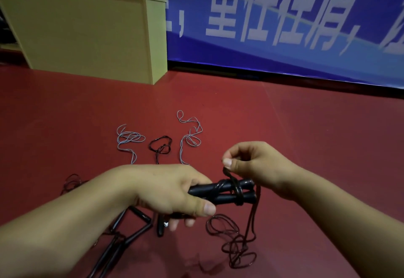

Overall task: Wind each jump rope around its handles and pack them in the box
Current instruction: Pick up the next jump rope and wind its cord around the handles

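My left hand (175,192) grips two black jump-rope handles (227,192) held side by side, pointing right. A dark rope (237,192) is wrapped a few turns around them. My right hand (253,164) pinches that rope just above the handles. The loose rest of the rope (238,242) hangs down and lies in loops on the red floor. Other ropes lie farther off: two grey ones (129,139) (190,137) and a black one (160,145). Several more black handles (135,225) lie below my left forearm.
A tall yellow-beige box or cabinet (87,32) stands on the red floor at the back left. A blue banner with white characters (284,21) covers the wall behind. Another dark rope (73,182) lies at the left.
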A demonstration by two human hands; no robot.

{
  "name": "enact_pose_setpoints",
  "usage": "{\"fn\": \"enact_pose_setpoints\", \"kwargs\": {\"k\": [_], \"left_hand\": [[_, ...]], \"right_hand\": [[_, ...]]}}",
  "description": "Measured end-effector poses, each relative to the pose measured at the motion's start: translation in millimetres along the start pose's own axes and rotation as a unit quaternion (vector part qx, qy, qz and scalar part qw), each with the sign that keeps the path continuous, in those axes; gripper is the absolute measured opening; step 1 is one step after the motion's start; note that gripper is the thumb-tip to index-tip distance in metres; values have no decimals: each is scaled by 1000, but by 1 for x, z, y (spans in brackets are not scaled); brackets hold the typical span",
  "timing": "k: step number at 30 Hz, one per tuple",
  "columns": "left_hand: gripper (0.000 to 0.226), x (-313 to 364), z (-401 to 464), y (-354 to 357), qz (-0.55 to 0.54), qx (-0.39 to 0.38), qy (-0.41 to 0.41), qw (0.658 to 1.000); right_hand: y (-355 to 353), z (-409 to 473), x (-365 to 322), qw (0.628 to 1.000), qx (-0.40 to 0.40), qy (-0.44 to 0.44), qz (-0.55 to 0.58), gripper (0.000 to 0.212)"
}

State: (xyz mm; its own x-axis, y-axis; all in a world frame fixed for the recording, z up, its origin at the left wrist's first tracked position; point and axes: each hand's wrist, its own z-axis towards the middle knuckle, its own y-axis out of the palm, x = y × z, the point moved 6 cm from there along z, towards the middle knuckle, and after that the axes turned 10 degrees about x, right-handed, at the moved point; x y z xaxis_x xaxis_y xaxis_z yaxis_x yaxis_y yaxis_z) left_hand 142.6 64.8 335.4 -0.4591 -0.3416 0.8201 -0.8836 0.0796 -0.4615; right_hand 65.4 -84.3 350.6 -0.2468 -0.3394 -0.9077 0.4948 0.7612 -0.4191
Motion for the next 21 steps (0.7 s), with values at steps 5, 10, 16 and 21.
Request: {"fn": "enact_pose_setpoints", "kwargs": {"k": [5, 10, 16, 21], "left_hand": [[34, 13, -2, -3, -46, 14, 35, 998], [29, 20, 2, -17, -118, 129, 63, 983], [28, 16, 4, -31, -163, 270, 48, 948], [32, -1, 3, -45, -165, 365, -3, 916]], "right_hand": [[11, -3, 0, 995, -50, 34, 82, 8], [20, -4, 4, 995, -37, 66, 65, 21], [42, -7, 2, 981, -71, 129, 130, 28], [45, -7, -2, 984, -78, 114, 113, 24]]}}
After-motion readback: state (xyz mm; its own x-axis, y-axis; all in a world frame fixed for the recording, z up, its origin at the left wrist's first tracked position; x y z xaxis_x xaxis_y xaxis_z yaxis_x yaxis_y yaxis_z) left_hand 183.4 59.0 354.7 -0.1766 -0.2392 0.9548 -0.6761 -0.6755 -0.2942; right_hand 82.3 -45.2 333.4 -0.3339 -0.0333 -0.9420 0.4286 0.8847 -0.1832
